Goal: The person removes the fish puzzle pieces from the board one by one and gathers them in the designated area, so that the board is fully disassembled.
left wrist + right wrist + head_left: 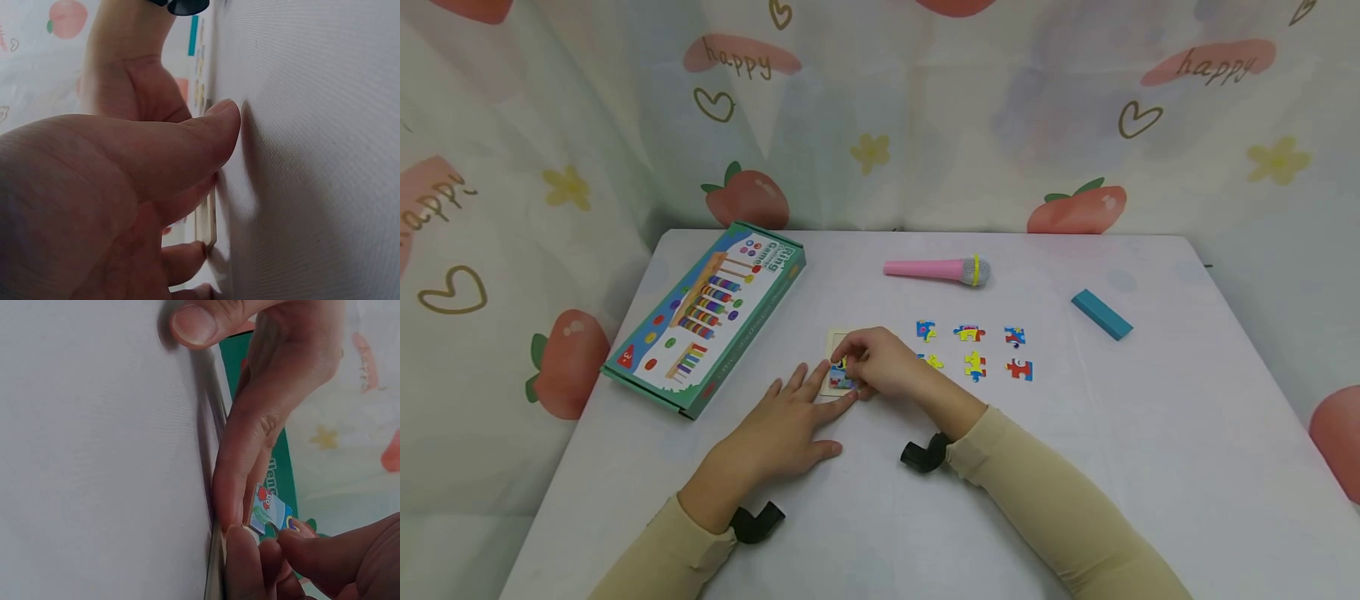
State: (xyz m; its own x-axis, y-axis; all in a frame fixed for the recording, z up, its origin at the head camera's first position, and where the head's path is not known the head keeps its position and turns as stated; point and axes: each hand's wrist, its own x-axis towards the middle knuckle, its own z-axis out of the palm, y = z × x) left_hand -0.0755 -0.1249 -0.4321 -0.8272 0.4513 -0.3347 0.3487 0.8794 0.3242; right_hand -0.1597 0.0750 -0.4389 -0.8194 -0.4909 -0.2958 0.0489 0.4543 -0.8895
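Observation:
A small wooden puzzle board [835, 340] lies flat on the table, partly hidden under both hands. My left hand [778, 429] rests spread beside it, fingertips at its left and near edges, thumb out to the side. Over the board, my right hand [883, 367] pinches a puzzle piece [261, 509] between thumb and fingers. In the right wrist view this piece stands tilted up and shows a red crab on pale blue. The left wrist view has the left thumb [215, 134] large in front, covering most of the board.
Several loose puzzle pieces [975, 365] lie in two rows right of the board. Behind them is a pink toy microphone [925, 269], with a blue block [1101, 314] farther right. A green game box [700, 321] lies at the left.

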